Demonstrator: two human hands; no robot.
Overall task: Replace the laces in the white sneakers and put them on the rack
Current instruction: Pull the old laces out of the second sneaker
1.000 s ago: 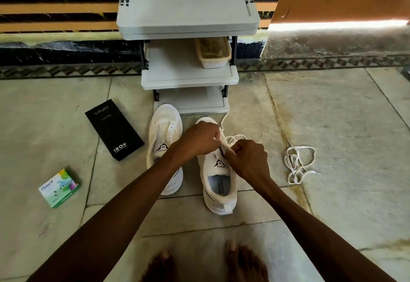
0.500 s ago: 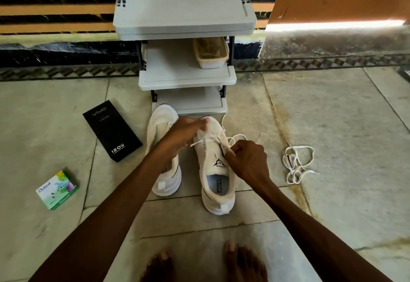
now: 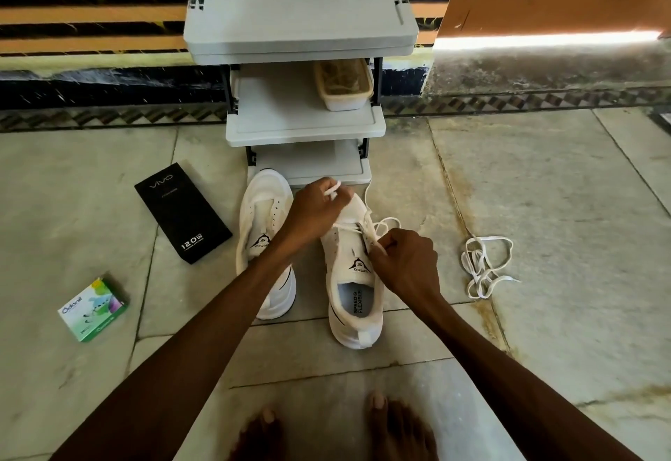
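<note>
Left hand (image 3: 314,212), lace (image 3: 345,227) forward; two sneakers (image 3: 343,255)

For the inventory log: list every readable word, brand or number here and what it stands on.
"vivo": black box, top end.
"120W": black box, bottom end.
"Odonil": green box.
"SPEED": right sneaker tongue, upside down; the same mark on the left sneaker is partly hidden.
"SPEED & FLEXIBLE": right sneaker's insole.
Fine print on both boxes: too small to read.

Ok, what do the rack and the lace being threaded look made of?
Rack: looks like moulded grey plastic, matte, with clip joints at its corners. Lace: flat white woven fabric, maybe cotton or polyester; it bends limp and shows no sheen.
</note>
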